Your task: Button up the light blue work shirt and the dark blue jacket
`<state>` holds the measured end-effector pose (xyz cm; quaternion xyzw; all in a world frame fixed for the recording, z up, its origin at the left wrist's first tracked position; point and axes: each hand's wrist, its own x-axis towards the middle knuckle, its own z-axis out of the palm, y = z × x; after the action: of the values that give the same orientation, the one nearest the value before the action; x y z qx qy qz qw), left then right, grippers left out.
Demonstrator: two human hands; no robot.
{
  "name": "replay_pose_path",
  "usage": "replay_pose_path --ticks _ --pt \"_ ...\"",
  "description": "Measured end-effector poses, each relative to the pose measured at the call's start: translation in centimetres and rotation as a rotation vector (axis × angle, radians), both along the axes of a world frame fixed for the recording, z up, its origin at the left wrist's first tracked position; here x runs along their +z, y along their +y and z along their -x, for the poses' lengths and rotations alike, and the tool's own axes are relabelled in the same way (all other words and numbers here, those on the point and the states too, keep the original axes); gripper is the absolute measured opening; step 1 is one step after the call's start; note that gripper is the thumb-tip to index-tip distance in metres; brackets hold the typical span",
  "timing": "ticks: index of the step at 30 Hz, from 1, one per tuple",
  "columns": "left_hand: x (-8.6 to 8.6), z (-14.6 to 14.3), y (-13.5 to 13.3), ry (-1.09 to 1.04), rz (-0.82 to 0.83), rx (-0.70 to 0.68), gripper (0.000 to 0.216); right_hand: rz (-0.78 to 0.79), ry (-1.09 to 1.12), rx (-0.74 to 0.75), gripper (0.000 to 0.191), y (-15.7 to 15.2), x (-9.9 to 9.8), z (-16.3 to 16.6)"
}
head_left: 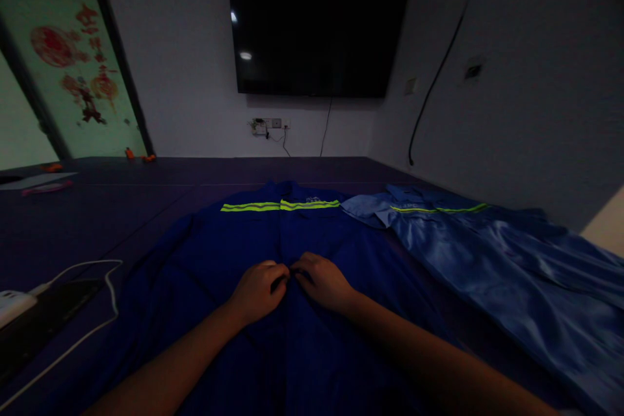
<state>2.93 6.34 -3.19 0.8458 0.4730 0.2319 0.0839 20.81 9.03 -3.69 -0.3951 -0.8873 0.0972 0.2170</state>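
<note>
A dark blue work jacket (229,253) with a yellow-green reflective stripe lies spread flat on the dark table (121,188), collar away from me. My left hand (257,290) and my right hand (322,283) meet at the jacket's centre front, fingers curled and pinching the fabric at the closure. What lies between the fingertips is too dark to make out.
A second, lighter blue jacket (487,253) with the same stripe lies to the right, partly over the table edge. A phone (53,309) on a white charging cable (97,273) lies at the left. A black TV (316,32) hangs on the far wall.
</note>
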Motion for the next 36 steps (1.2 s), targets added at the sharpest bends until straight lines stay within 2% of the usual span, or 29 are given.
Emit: replay_pose_path --ticks 8,13,16,20,25,27,30,33,36 --pt "0.2 0.0 0.1 0.035 0.005 0.023 0.019 0.027 0.024 -0.037 0.022 -0.1 0.2 0.0" --pt "0.5 0.3 0.2 -0.027 -0.009 0.032 0.016 0.013 -0.026 -0.106 0.018 -0.7 1.3 -0.2" --pt "0.8 0.6 0.2 -0.054 0.015 0.035 0.010 0.022 -0.055 -0.133 0.023 -1.7 2.0 0.0" --pt "1.3 1.1 0.3 -0.082 0.180 -0.015 0.008 0.076 -0.067 -0.011 0.025 -3.6 2.7 0.5" --pt "1.8 1.5 0.0 -0.158 0.496 -0.204 0.015 0.078 -0.190 0.168 0.027 -5.1 3.3 0.5" --pt "1.9 1.6 -0.2 -0.178 0.582 -0.283 0.017 0.092 -0.245 0.175 0.033 -5.2 3.6 0.4" --pt "1.8 1.6 -0.5 -0.161 0.656 -0.324 0.022 0.156 -0.276 0.126 0.045 -5.2 3.7 0.2" --pt "1.7 1.4 -0.8 -0.072 0.632 -0.322 0.025 0.216 -0.280 0.049 0.058 -5.5 3.4 0.3" --pt "1.6 1.0 -1.3 0.042 0.502 -0.316 0.026 0.206 -0.279 0.014 0.063 -6.1 3.1 0.5"
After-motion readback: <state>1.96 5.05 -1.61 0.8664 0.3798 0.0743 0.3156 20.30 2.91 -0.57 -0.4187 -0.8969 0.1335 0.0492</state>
